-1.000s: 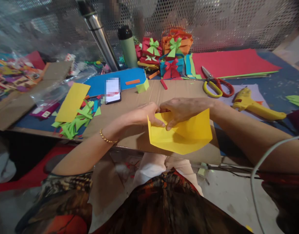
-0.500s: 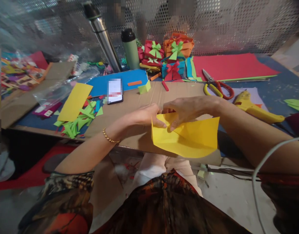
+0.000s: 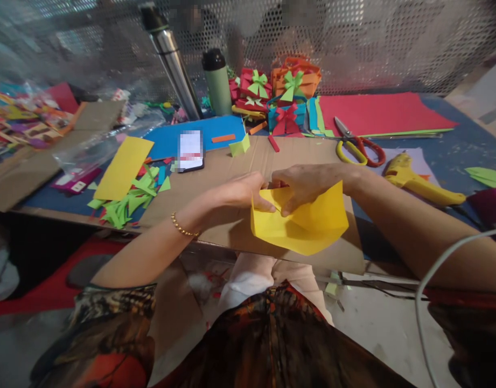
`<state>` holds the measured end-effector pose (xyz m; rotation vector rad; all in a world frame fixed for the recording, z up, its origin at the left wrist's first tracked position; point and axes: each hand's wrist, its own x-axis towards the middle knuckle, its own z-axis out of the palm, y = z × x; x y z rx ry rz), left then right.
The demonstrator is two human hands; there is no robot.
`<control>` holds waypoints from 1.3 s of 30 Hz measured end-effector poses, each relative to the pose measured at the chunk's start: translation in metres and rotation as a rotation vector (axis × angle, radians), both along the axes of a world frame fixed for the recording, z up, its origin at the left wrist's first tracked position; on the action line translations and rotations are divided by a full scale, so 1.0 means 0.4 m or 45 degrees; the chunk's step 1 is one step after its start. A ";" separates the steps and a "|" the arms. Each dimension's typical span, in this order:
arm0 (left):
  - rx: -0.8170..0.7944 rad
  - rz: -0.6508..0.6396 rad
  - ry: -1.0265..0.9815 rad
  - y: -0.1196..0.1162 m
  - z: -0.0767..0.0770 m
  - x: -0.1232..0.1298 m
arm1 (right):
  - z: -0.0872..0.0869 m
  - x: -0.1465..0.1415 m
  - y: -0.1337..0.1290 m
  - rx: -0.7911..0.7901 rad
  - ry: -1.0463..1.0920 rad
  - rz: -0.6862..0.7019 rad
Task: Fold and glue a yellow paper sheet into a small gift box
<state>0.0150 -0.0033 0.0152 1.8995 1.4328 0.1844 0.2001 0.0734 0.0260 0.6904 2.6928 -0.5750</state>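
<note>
A sheet of yellow paper (image 3: 308,231), bent up at its sides into an open box-like form, is held over the front of the cardboard (image 3: 227,231). My left hand (image 3: 250,191) pinches its left part, thumb on the inner face and fingers behind. Close beside it, my right hand (image 3: 300,186) grips the paper's far edge with thumb inside. Both thumbs press near the same fold, almost touching. The fingers behind the paper are partly hidden.
Scissors (image 3: 355,145) and a yellow glue gun (image 3: 421,183) lie to the right, below red sheets (image 3: 385,113). A phone (image 3: 191,151), green scraps (image 3: 130,202) and a yellow sheet (image 3: 124,167) are left. Bottles (image 3: 217,83) and paper bags with bows (image 3: 286,116) stand behind.
The right side of the yellow paper has folded inward and up, so the sheet looks narrower and more curved. Both hands keep nearly the same place and grip.
</note>
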 end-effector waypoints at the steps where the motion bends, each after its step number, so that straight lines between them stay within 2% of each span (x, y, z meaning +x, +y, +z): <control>1: 0.003 0.000 0.007 0.001 -0.001 0.000 | -0.002 0.001 0.001 -0.002 0.005 0.004; 9: -0.034 0.035 -0.008 -0.004 0.002 0.001 | 0.022 -0.003 -0.012 0.031 -0.029 -0.021; 16: -0.043 0.036 -0.095 -0.024 0.007 0.003 | 0.001 -0.005 -0.004 0.048 -0.029 -0.019; 21: -0.041 0.085 -0.041 -0.021 0.010 0.016 | 0.001 -0.006 -0.022 0.065 0.064 0.001; 27: -0.061 0.193 -0.113 -0.048 0.032 0.028 | -0.020 0.013 -0.034 0.051 0.218 -0.094; 31: -0.049 0.214 -0.160 -0.055 0.032 0.025 | -0.036 0.026 -0.038 0.005 0.342 -0.133; 39: 0.003 0.119 -0.175 -0.028 0.012 0.011 | -0.027 0.032 -0.049 -0.152 0.219 -0.363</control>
